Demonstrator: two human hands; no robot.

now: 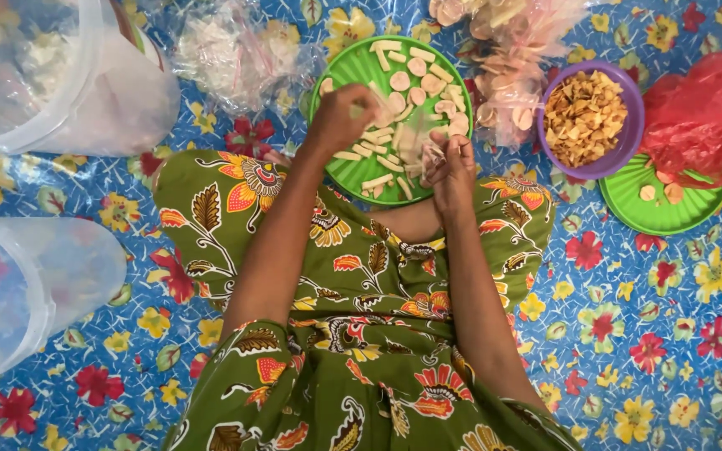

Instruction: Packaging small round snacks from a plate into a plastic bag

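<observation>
Two clear plastic tubs lie at the far left on the blue floral mat [645, 351]: the upper tub [52, 75] at the top corner, the lower tub [27, 292] below it, well apart from the hands. Next along, a heap of small clear bags [240, 54] rests just beside the big green plate [346, 171], which carries pale stick-shaped and round crackers [415, 79]. The left hand [340, 117] hovers over the plate's left half, its grip curled narrow around a few pieces, though exactly what it pinches cannot be told. The right hand [451, 163] sits at the plate's lower right edge, its grip closed on a small clear bag [415, 142] that stands between the two hands over the plate. The person's lap is covered by green patterned cloth [361, 334]. Further right lies a filled bag of pinkish round crackers [507, 75], then a purple bowl [628, 142] of golden chips, touching a small green plate [653, 213], and a red plastic bag [708, 117] at the far right edge
</observation>
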